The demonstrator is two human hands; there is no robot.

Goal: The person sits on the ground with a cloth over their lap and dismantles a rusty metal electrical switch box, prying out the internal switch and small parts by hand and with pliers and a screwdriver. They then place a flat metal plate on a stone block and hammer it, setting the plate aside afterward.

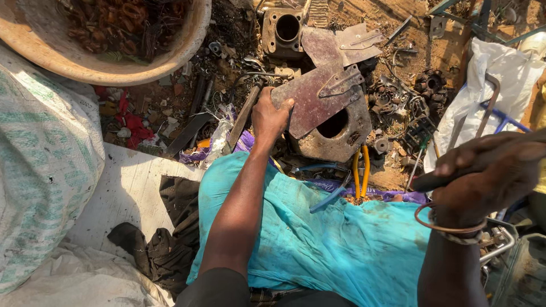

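The woven sack (40, 165) bulks up at my left, and the wide basin (108, 68) of rusty scrap sits above it on the dirt ground (165, 108). A teal cloth (318, 239) lies across my lap. Just beyond it, among the scrap, rests the rusted metal housing (350, 139) with its round hole, and on top of it, tilted, lies the flat rusted plate (315, 96) with a hinge-like strap fixed to it. My left hand (270, 119) pins that plate at its near corner, thumb on top and fingers curled under the edge, a pinching grip. I judge the plate heavy, stiff and rough with rust, not slippery; its edges look sharp, so the broad corner is the safe place to hold. My right hand (489, 173) is raised, its grip pressed together round a dark tool handle (435, 181). Yellow-handled pliers (360, 170) lie just below the housing.
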